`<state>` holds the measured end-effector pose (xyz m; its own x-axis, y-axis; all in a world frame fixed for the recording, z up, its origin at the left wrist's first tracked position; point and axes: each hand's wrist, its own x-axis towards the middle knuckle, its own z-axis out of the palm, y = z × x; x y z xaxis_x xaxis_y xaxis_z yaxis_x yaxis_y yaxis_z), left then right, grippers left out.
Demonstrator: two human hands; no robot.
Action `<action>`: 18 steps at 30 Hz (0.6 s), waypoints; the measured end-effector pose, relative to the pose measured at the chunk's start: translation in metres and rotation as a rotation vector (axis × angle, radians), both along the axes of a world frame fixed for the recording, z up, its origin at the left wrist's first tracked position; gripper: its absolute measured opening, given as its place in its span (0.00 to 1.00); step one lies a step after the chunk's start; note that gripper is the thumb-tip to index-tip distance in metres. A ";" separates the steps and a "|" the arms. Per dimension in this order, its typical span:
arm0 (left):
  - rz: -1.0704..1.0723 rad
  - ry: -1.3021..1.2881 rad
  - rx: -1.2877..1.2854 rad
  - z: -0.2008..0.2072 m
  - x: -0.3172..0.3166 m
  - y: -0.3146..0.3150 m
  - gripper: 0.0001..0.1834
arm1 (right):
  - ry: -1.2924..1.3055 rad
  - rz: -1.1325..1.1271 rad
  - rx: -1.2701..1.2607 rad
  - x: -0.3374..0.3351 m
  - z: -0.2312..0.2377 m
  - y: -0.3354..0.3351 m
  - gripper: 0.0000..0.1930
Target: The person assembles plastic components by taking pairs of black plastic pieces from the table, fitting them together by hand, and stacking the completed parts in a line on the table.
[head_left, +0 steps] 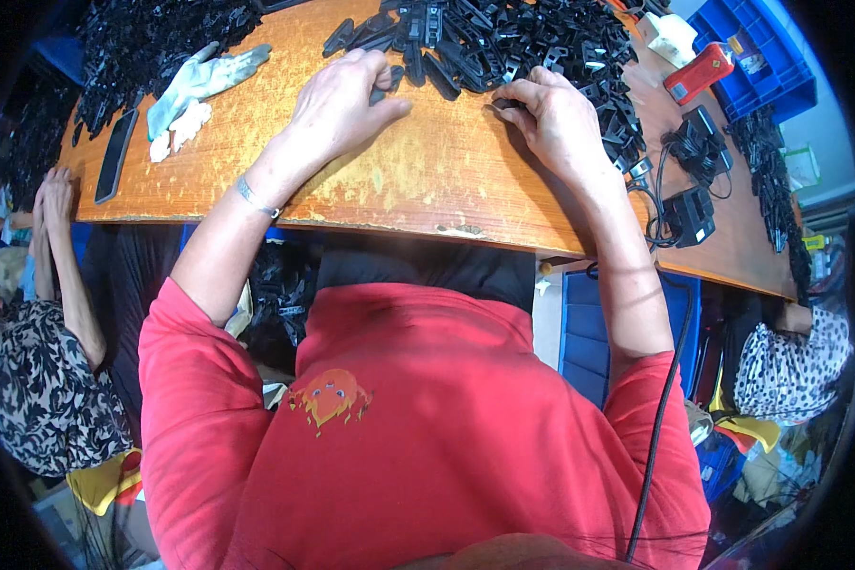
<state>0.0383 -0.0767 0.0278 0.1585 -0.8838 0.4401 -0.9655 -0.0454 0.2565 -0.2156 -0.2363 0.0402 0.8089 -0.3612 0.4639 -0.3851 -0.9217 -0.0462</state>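
Note:
My left hand [344, 103] rests low over the worn wooden table [427, 180], its fingers curled and its thumb stretched out to the right. A small black plastic part [384, 87] shows under those curled fingers, partly hidden by them. To the right, my right hand [553, 122] pinches a small dark plastic part [507, 104] between thumb and forefinger; most of it is covered. Just beyond both hands spreads a heap of black plastic parts [503, 43], some with shiny metal bits. A few of these long parts lie loose at its near edge.
At left are a grey-white glove [204, 81], crumpled white scraps [182, 131], a phone [116, 157] and another black heap [152, 38]. Right hold a red case [699, 74], a blue crate [788, 81] and black adapters with cables [689, 217]. Co-workers sit on both sides.

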 end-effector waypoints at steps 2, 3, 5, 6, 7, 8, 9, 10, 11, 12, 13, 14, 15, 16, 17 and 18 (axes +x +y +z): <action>-0.018 -0.034 -0.081 -0.006 0.000 0.010 0.19 | -0.049 0.030 0.211 -0.001 0.005 0.011 0.11; -0.014 0.039 -0.068 -0.004 -0.001 0.013 0.20 | -0.095 0.084 0.266 -0.002 0.006 0.014 0.12; -0.003 0.194 -0.008 0.001 -0.009 0.024 0.19 | -0.092 0.135 0.350 -0.003 0.001 0.017 0.13; -0.003 0.196 -0.006 -0.001 -0.013 0.030 0.19 | -0.087 0.191 0.431 -0.002 0.000 0.020 0.13; -0.077 0.366 0.031 -0.005 -0.015 0.034 0.19 | -0.084 0.224 0.410 -0.002 -0.001 0.025 0.16; -0.151 0.535 0.067 -0.007 -0.018 0.039 0.20 | -0.081 0.223 0.411 -0.003 0.000 0.032 0.16; -0.167 0.557 0.099 -0.009 -0.024 0.044 0.19 | -0.075 0.211 0.481 -0.003 0.004 0.042 0.17; -0.162 0.561 0.099 -0.009 -0.026 0.045 0.19 | -0.069 0.198 0.550 -0.001 0.007 0.049 0.18; -0.182 0.406 0.064 -0.008 -0.028 0.046 0.17 | -0.052 0.179 0.542 0.003 0.008 0.052 0.21; -0.206 0.251 0.028 -0.006 -0.028 0.046 0.16 | -0.048 0.179 0.540 0.005 0.011 0.056 0.21; -0.194 0.156 0.059 -0.005 -0.026 0.046 0.15 | -0.038 0.156 0.554 0.008 0.014 0.060 0.21; -0.192 0.159 0.057 -0.006 -0.025 0.047 0.15 | -0.027 0.134 0.568 0.010 0.016 0.063 0.22; -0.189 0.150 0.022 -0.007 -0.025 0.048 0.15 | -0.069 0.124 0.597 0.012 0.011 0.065 0.20; -0.187 0.140 -0.012 -0.008 -0.024 0.049 0.16 | -0.067 0.123 0.597 0.014 0.005 0.064 0.20; -0.187 0.142 -0.011 -0.007 -0.024 0.050 0.16 | -0.112 0.176 0.522 0.016 -0.001 0.061 0.19; -0.155 0.154 -0.035 -0.007 -0.025 0.054 0.15 | -0.154 0.228 0.450 0.017 -0.005 0.060 0.18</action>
